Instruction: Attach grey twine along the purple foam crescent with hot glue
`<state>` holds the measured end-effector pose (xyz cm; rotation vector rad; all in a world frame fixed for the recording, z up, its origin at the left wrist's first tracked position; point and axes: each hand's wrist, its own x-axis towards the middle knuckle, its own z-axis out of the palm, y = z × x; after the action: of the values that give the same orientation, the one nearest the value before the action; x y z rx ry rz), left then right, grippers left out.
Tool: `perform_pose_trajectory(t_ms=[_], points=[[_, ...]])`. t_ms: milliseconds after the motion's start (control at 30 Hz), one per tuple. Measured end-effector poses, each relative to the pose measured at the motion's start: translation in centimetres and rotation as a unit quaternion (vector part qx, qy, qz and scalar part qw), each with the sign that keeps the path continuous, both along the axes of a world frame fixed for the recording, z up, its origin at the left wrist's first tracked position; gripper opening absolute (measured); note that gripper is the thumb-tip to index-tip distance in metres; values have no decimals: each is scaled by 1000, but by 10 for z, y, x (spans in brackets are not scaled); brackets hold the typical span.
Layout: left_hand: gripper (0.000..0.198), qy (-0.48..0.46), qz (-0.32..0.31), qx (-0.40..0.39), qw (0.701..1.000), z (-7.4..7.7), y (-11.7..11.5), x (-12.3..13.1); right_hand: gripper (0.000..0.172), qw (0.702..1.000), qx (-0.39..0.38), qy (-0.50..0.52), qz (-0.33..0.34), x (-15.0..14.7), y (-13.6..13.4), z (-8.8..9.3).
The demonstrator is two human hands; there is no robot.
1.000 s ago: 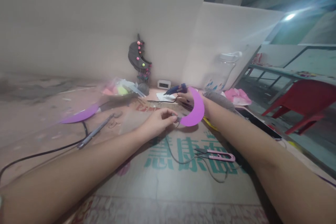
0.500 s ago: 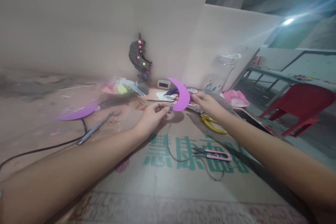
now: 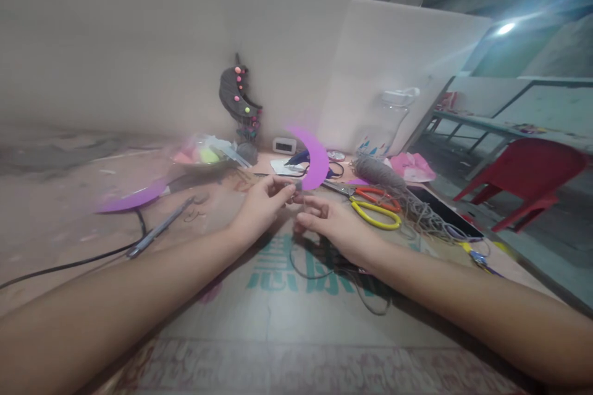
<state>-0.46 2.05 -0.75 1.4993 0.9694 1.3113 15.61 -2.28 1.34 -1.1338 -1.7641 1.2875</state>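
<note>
Left hand (image 3: 260,205) pinches the purple crescent (image 3: 317,163) by its lower end, leaving the curve exposed; right hand (image 3: 339,229) curls alongside, any hold on grey yarn (image 3: 311,278) unconfirmed.

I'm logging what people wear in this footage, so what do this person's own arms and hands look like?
The ungloved left hand and ungloved right hand join the slim, tapering left forearm and right forearm. No sleeve, watch or bracelet shows on the parts in view. The fingers appear too small to tell about rings or nail polish.
</note>
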Motion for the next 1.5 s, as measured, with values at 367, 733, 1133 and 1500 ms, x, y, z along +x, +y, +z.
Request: perform_pose_trajectory(t_ms=[367, 733, 1133, 1500], points=[[18, 84, -34, 5, 996, -1, -2, 3, 32, 760, 474, -444, 33, 17, -13, 7], [25, 129, -136, -28, 982, -4, -11, 2, 14, 792, 486, -359, -89, 40, 8, 38], [26, 142, -137, -56, 979, -2, -11, 2, 16, 828, 399, -379, -109, 59, 18, 27], [20, 148, -171, -49, 973, -6, -9, 2, 17, 801, 428, -408, -100, 57, 20, 17]])
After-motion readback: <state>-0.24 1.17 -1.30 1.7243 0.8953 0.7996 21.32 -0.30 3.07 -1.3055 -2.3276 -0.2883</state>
